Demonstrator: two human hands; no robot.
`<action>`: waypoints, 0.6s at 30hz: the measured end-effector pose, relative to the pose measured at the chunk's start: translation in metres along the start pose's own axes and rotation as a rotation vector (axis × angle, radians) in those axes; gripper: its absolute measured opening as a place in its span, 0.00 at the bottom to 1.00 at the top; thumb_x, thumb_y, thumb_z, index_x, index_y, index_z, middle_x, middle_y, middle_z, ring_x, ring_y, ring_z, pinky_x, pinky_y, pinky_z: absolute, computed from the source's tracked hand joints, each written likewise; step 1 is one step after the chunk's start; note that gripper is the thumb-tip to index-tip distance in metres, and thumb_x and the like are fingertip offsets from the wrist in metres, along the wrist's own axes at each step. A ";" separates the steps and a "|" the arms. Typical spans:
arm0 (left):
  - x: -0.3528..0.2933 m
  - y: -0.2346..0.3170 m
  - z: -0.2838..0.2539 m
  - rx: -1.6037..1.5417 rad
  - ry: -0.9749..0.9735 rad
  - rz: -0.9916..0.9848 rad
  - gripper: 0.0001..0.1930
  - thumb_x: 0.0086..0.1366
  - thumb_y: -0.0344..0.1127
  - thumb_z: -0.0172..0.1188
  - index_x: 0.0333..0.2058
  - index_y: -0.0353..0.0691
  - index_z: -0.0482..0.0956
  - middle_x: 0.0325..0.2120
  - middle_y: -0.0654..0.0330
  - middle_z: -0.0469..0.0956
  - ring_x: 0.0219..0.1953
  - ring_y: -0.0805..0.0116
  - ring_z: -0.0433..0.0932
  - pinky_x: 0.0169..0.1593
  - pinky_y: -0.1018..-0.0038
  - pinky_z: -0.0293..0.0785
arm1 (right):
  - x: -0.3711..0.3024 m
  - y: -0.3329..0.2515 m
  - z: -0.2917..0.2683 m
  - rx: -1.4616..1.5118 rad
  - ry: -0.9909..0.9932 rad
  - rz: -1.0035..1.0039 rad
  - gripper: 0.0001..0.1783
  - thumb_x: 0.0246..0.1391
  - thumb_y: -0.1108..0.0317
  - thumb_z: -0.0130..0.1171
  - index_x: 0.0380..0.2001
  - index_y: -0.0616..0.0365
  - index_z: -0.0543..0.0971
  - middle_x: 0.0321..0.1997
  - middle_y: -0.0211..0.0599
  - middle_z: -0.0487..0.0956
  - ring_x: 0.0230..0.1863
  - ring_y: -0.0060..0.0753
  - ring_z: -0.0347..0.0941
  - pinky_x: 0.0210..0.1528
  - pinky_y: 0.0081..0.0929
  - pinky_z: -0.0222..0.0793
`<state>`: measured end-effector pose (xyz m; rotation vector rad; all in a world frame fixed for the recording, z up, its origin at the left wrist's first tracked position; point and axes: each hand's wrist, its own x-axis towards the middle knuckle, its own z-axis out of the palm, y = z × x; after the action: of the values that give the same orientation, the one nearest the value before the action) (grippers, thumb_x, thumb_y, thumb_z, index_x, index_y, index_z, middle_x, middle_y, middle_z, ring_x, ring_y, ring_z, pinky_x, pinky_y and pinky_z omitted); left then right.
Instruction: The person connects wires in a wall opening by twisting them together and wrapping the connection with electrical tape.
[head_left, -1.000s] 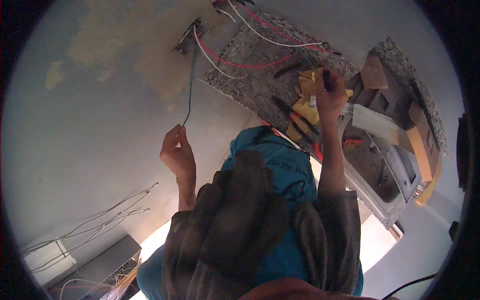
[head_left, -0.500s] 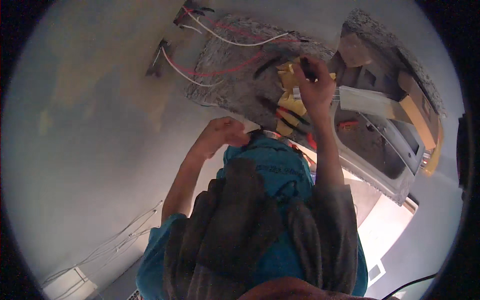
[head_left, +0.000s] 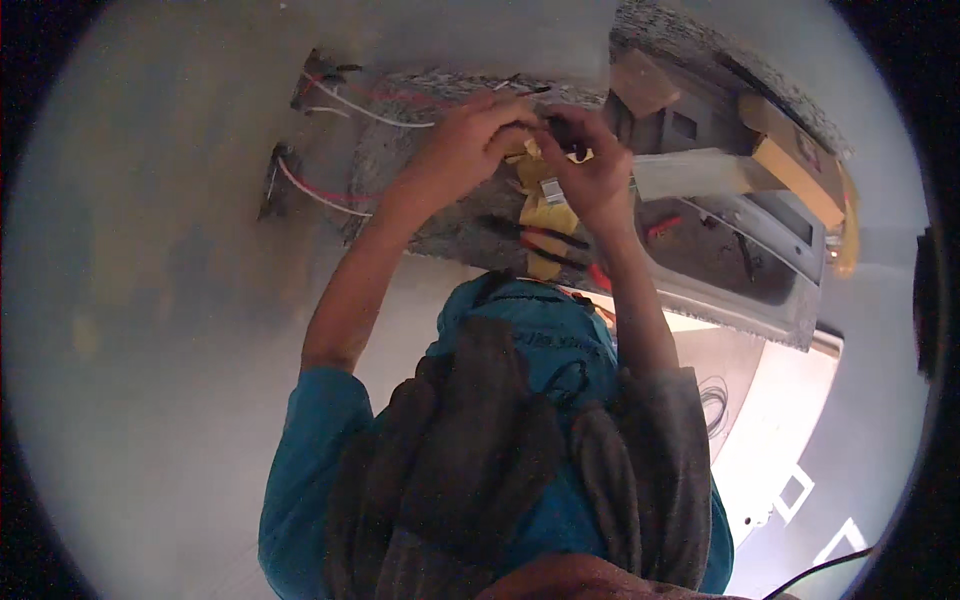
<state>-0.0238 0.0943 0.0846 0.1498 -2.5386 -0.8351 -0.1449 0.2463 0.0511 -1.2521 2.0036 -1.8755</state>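
Observation:
My left hand (head_left: 465, 150) is closed, its fingertips close to my right hand; what they grip is hidden. White wire (head_left: 375, 115) and red wire (head_left: 415, 97) run from the upper wall box toward this hand. Dark-tipped ends show just past its fingers. My right hand (head_left: 592, 170) pinches a small dark piece (head_left: 568, 130), too blurred to name. Beneath the hands lies crumpled yellow material (head_left: 548, 218) on the rough stone ledge (head_left: 440, 225). A small pale block (head_left: 552, 190) sits on it, beside pliers with red and black handles (head_left: 555, 238).
Two wall boxes (head_left: 270, 190) with loose wires are at the left. To the right, a grey tray-like recess (head_left: 790, 330) holds a red tool (head_left: 663, 227). An orange-brown carton (head_left: 800, 170), a clear plastic strip (head_left: 695, 173) and a brown block (head_left: 643, 85) lie around it.
My left hand has moved up and right from near my chest to meet my right hand by the wire ends. The whole view has shifted; the right hand still holds the dark piece.

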 end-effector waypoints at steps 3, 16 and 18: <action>0.006 -0.015 0.007 0.067 -0.009 0.086 0.11 0.65 0.33 0.63 0.45 0.39 0.82 0.41 0.53 0.84 0.48 0.49 0.80 0.55 0.59 0.75 | -0.003 0.001 0.001 0.005 -0.016 0.060 0.14 0.54 0.72 0.69 0.45 0.60 0.82 0.40 0.39 0.86 0.40 0.30 0.84 0.44 0.28 0.79; 0.008 -0.026 0.028 -0.070 0.025 -0.086 0.07 0.67 0.28 0.61 0.42 0.35 0.79 0.39 0.49 0.82 0.44 0.48 0.82 0.50 0.62 0.77 | -0.028 0.028 -0.006 0.067 0.089 0.174 0.20 0.60 0.69 0.64 0.55 0.59 0.76 0.43 0.42 0.85 0.45 0.31 0.83 0.46 0.28 0.77; 0.005 -0.029 0.029 -0.058 0.053 -0.072 0.07 0.67 0.28 0.61 0.43 0.36 0.80 0.42 0.49 0.83 0.45 0.50 0.83 0.50 0.64 0.78 | -0.033 0.029 0.000 0.123 0.078 0.210 0.21 0.63 0.68 0.61 0.58 0.59 0.74 0.43 0.43 0.85 0.46 0.33 0.83 0.47 0.28 0.77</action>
<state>-0.0425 0.0851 0.0485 0.2429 -2.4692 -0.9193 -0.1371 0.2631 0.0117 -0.9127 1.9372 -1.9381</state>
